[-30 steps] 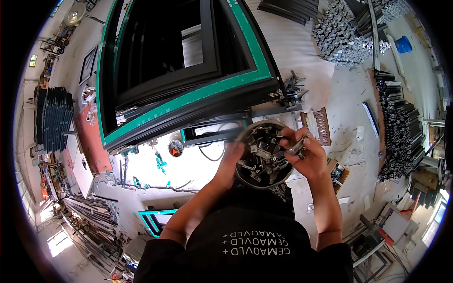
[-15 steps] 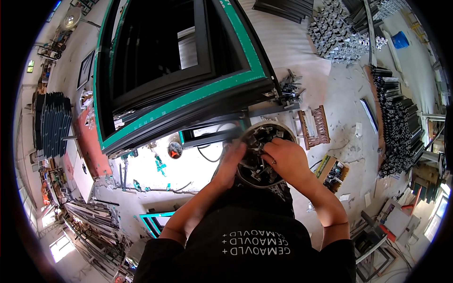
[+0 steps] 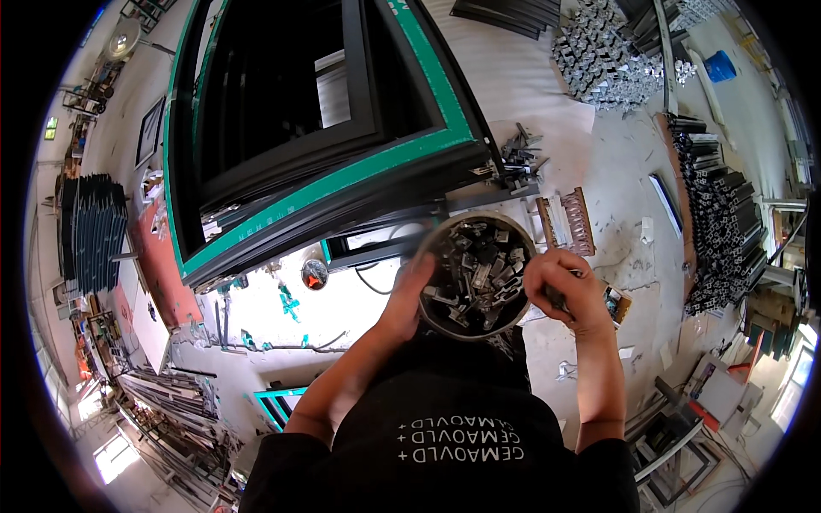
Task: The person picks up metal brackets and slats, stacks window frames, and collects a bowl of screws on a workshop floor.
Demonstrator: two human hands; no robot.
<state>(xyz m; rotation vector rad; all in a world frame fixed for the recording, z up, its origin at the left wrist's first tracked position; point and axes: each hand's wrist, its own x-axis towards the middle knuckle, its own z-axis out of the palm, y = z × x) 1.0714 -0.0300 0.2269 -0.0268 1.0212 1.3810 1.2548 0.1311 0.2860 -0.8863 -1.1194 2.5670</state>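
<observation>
My left hand [image 3: 407, 295] grips the left rim of a round dark bucket [image 3: 434, 316] held in front of my chest. The bucket is full of several small grey metal fittings [image 3: 479, 269]. My right hand [image 3: 566, 286] is closed just outside the bucket's right rim, its fingers curled around something small that I cannot make out. Beyond the bucket stands a large black window frame with green tape along its edge [image 3: 376, 167].
Loose metal brackets [image 3: 517, 158] and a small rack of parts [image 3: 564, 218] lie on the floor past the bucket. A pile of silver profiles [image 3: 611, 60] is at the far right, black profiles [image 3: 723, 222] along the right. A small round tin [image 3: 314, 274] sits left.
My right hand reached into the bucket, then drew back out to its right side, closed. The bucket has been raised slightly closer to the camera. My left hand stays on the rim.
</observation>
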